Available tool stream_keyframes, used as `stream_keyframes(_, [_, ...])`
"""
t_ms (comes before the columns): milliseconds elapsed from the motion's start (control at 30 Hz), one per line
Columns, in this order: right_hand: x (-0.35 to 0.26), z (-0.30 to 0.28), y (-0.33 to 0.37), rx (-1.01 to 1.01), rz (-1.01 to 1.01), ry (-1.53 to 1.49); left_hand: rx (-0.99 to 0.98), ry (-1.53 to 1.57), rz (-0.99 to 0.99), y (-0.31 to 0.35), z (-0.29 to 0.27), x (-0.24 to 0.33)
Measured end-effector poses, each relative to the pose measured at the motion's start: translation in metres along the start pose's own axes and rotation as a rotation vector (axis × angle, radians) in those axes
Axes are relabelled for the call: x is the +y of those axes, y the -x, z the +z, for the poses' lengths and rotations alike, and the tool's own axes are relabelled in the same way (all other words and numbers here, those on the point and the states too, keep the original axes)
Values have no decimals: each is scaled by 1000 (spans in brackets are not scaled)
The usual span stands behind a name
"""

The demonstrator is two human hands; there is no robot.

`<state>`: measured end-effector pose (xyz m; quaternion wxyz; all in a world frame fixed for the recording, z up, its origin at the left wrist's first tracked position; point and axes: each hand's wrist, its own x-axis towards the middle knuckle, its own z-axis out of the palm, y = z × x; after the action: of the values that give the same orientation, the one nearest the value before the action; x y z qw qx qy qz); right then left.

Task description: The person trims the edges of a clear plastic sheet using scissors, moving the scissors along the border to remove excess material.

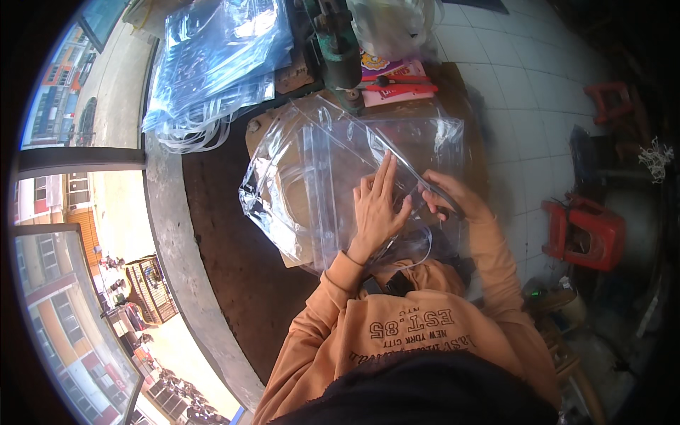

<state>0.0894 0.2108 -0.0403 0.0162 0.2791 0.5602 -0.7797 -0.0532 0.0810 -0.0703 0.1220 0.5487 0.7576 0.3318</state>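
Note:
A clear plastic sheet or bag [333, 152] with folded edges lies over the brown board in front of me. My left hand [379, 205] rests on it, fingers stretched toward the far side, holding nothing. Close beside it, my right hand [453, 193] is closed round the dark handles of a pair of scissors [404, 161]. The long blades slant up to the left across the plastic, past my left fingertips. Glare hides whether the blades are apart. A thin clear loop [429, 244] lies near my lap.
Clear bags with tube-like handles [212, 64] are stacked at the far left. A green machine [336, 49] stands at the back middle. Red-handled cutters [400, 85] lie on pink packets beside it. Red stools [591, 230] stand on the tiled floor at right; a window ledge [170, 212] runs along the left.

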Motion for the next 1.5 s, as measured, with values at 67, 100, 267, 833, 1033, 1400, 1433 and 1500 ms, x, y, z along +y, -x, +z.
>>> stream_keyframes(67, [1, 0, 0, 4, -6, 5, 7, 22, -1, 0, 0, 0])
stream_keyframes(100, [1, 0, 0, 10, -3, 9, 10, 25, -2, 0, 0, 0])
stream_keyframes(267, [1, 0, -1, 35, 16, 60, -10, 49, -31, 0, -1, 1])
stream_keyframes(833, [-10, -5, -23, 95, -65, 476, 19, 30, -36, -4, 1, 2])
stream_keyframes(1033, [-1, 27, -14, 456, -218, 713, 18, 203, -42, -3, -4, -7])
stream_keyframes(1400, [20, 53, -20, 492, -416, 240, 27, 165, 153, -34, -62, -28])
stream_keyframes(1433, [11, 62, -13, 413, -424, 111, -8, 27, 249, -40, -81, -31])
stream_keyframes(1500, [4, 70, 3, 381, -432, -14, -126, -177, 373, -56, -113, -29])
